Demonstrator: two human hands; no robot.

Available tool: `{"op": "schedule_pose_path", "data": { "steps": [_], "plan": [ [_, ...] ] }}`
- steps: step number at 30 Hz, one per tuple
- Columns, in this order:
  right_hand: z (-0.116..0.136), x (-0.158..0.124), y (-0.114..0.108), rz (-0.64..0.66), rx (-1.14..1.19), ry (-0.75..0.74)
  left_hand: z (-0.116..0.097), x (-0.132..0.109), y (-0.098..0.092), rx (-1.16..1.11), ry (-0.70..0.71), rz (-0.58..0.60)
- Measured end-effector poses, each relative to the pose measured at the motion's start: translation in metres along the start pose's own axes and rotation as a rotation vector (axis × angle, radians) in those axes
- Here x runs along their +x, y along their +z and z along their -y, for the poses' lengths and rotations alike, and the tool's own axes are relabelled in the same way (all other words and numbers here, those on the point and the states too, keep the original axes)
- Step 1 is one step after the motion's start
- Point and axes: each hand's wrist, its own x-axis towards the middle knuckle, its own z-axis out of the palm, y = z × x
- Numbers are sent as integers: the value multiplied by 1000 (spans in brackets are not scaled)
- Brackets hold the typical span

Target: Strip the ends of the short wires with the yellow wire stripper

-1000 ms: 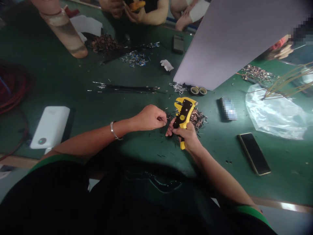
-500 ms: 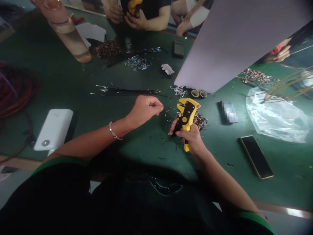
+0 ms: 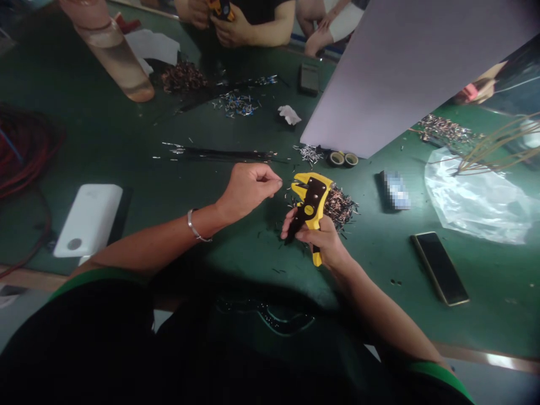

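Note:
My right hand grips a yellow and black automatic wire stripper by its handle, with the jaws pointing up and left. Just right of the tool lies a heap of short copper-tipped wire pieces. My left hand is just left of the stripper and apart from it, with thumb and forefinger pinched together. Anything between those fingertips is too small to tell. Short black wire offcuts are scattered on the green mat below both hands.
Around my hands are a white power bank, a phone, a plastic bag, tape rolls and a bundle of black wires. A large white board stands upper right. A co-worker's hands hold a yellow tool at the far side.
My right hand has moved the stripper left and tilted its jaws further left. My left hand has stayed nearly still.

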Motion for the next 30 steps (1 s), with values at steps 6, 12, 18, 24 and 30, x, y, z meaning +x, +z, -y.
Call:
{"op": "schedule_pose_path", "data": {
  "steps": [6, 12, 18, 24, 30],
  "plan": [
    [-1, 0, 0, 33, 17, 1, 0, -3, 2, -6, -15, 23],
    [-1, 0, -1, 49, 38, -13, 1, -4, 2, -8, -15, 32],
    [-1, 0, -1, 54, 12, -11, -3, -5, 2, -2, -19, 28],
    [0, -1, 0, 65, 14, -11, -3, -5, 2, -5, -15, 16],
    [2, -2, 0, 35, 4, -12, -3, -5, 1, 0, -11, 33]
  ]
}}
